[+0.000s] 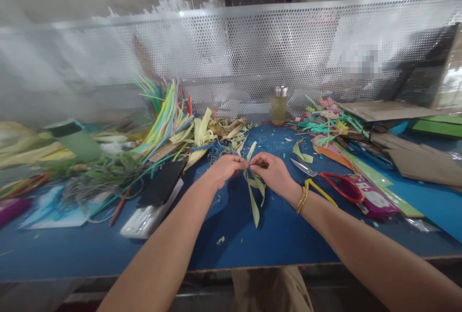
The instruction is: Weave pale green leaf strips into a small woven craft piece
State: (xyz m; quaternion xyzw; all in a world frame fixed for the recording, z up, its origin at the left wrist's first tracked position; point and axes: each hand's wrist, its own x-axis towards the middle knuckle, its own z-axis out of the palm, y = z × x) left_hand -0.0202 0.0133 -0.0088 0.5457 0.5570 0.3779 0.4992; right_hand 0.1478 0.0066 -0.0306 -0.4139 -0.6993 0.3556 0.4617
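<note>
Strips of pale green dried husk (pixel 253 201) hang between my two hands over the middle of the blue table (pixel 216 254). My left hand (pixel 228 167) pinches the husk strips near their upper part, thumb and forefinger together. Fingertip to fingertip with it, my right hand (pixel 273 171) also pinches the husk; its wrist wears a gold bracelet. The lower ends dangle toward the table's front edge. To the right of my right hand lie scissors (pixel 335 182) with red handles, and a loose husk piece (pixel 302 152) is just behind them.
A black phone (pixel 162 182) and a bundle of coloured stems (pixel 164 114) are on the left. Behind my hands lies a husk pile (pixel 205 131). A jar of yellowish liquid (pixel 279 106) stands before a perforated metal screen (pixel 249 57). Cardboard (pixel 415 153) and a purple packet (pixel 373 199) lie right.
</note>
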